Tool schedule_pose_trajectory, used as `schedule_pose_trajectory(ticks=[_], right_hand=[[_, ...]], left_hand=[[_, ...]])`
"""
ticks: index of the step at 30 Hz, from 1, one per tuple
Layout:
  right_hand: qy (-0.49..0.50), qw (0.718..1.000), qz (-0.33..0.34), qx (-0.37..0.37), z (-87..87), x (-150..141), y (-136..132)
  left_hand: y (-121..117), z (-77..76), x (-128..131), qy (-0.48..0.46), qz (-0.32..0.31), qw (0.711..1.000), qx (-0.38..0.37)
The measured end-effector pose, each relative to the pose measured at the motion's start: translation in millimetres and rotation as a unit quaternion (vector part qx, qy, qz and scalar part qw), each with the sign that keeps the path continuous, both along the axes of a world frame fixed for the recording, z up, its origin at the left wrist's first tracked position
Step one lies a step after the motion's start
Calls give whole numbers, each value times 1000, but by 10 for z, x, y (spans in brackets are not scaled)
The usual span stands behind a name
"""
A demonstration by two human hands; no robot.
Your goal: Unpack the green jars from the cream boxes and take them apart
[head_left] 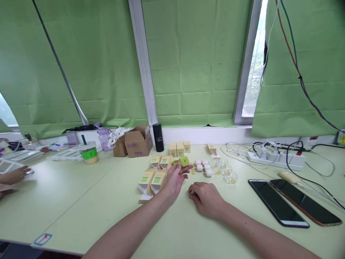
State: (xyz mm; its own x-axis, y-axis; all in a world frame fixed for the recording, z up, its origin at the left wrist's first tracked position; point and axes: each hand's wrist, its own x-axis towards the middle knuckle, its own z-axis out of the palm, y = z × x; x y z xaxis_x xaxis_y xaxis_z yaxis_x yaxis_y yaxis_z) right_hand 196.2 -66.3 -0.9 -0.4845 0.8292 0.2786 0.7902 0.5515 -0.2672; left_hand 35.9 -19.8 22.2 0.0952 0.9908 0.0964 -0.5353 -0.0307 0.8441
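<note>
My left hand reaches forward over the pale table, its fingertips pinching a small green case. My right hand rests on the table just to the right, fingers curled under with nothing visible in them. Several small yellow-and-green boxes lie open beside my left hand, and three closed ones stand behind. To the right of the green case lie several small pink cases and clear plastic trays with yellow bits inside.
Two phones lie at the right, behind them a white power strip with tangled cables. A brown cardboard box, a black cylinder, a purple bottle and a lidded cup stand at the back. Another person's hand is at far left.
</note>
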Motion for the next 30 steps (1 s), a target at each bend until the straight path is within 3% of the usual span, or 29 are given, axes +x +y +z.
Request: schedule_pose_trajectory(ticks=[7, 12, 15, 18, 21, 24, 26, 28, 30], right_hand=[[-11, 1000, 14, 1, -13, 15, 5], [-22, 1000, 19, 5, 0, 20, 3], [-23, 1000, 19, 4, 10, 20, 1], [-21, 1000, 20, 3, 9, 19, 2], [-25, 999, 21, 4, -4, 21, 7], [-28, 999, 22, 4, -18, 25, 14], [-28, 999, 23, 2, -19, 25, 16], [-30, 999, 21, -1, -11, 21, 14], [-34, 999, 19, -5, 2, 17, 10]], left_hand=[[40, -5, -2, -52, -16, 998, -25], [57, -18, -26, -36, -5, 999, -28], [99, -42, -39, 23, 28, 999, -1], [138, -54, -73, 172, 100, 979, 49], [124, -27, -141, 372, 162, 901, 155], [68, 24, -207, 550, 182, 769, 272], [36, 49, -225, 624, 170, 696, 312], [18, 59, -223, 665, 156, 656, 322], [13, 54, -211, 682, 145, 644, 315]])
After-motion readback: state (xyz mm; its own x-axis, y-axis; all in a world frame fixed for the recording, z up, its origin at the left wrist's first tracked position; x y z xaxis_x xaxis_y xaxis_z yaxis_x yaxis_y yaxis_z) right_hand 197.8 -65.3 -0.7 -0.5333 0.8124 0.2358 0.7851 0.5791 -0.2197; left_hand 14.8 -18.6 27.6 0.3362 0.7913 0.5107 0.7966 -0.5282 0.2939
